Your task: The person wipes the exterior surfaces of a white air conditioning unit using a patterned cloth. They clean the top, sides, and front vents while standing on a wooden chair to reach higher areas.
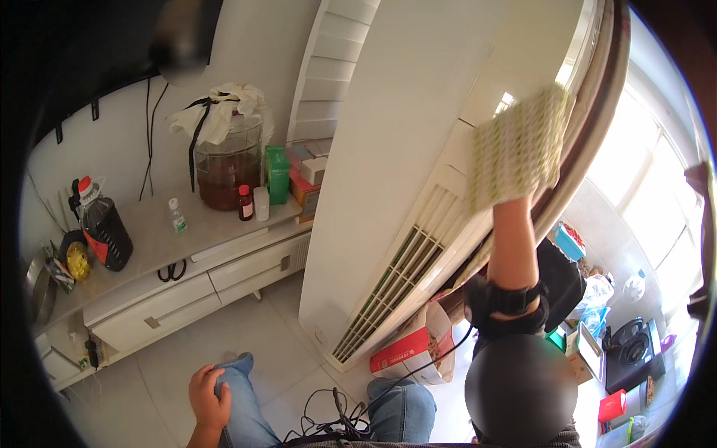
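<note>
My right hand is hidden under a green-and-white checked cloth (pixel 518 148), which looks blurred. The cloth lies over the front panel of a white floor-standing air conditioner (pixel 386 140), above its slatted grille (pixel 392 291). A black band (pixel 512 299) circles my right forearm. Lower left, my left hand (pixel 210 395) rests on the knee of my blue jeans (pixel 241 386) and holds nothing. Loops of black cable (pixel 339 411) lie between my legs, and one strand runs up towards the right arm.
A white TV cabinet (pixel 255 269) at left bears a dark bottle with a red cap (pixel 105 229), a large glass jar (pixel 227 173) and small bottles. A red-and-white box (pixel 411 353) stands by the air conditioner's base. A curtain (pixel 602 101) hangs close along its right side.
</note>
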A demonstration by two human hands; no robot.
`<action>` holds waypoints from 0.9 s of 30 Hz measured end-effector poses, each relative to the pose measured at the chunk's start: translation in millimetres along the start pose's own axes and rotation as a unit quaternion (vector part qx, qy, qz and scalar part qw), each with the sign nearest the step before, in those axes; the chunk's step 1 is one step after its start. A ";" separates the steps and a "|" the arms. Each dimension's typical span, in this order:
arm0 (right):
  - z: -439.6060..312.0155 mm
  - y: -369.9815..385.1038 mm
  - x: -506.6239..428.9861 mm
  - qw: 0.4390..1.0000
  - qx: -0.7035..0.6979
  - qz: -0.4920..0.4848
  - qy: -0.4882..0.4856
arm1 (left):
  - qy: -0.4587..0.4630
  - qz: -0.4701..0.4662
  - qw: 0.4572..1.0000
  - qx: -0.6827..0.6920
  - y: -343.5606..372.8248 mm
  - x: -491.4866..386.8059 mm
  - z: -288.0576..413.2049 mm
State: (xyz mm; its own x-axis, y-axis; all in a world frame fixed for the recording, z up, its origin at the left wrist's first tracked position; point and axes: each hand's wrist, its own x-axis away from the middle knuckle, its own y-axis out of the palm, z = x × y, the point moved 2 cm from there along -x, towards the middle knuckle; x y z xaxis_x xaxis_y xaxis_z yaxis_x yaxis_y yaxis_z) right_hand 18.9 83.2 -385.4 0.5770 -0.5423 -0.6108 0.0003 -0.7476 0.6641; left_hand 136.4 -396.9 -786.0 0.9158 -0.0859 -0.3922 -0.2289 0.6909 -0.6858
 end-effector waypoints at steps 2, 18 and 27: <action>16.8 -28.2 26.8 0.958 -0.270 -0.041 0.084 | 0.001 0.005 1.000 -0.001 -0.6 1.3 -0.3; -28.7 3.2 -62.1 0.802 0.523 -0.146 -0.247 | 0.007 0.019 1.000 0.009 -2.6 5.7 -10.9; -31.8 22.2 -8.4 0.506 0.738 -0.196 -0.401 | 0.008 0.008 1.000 0.020 -3.9 2.6 -2.3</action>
State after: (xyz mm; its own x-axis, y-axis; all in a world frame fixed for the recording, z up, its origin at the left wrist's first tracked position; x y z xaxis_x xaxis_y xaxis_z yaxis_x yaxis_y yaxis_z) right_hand 40.1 83.3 -351.7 0.2517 0.2187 -0.9428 -0.9656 -0.0091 -0.2599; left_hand 138.9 -401.5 -785.7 0.9071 -0.0854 -0.4122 -0.2295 0.7205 -0.6543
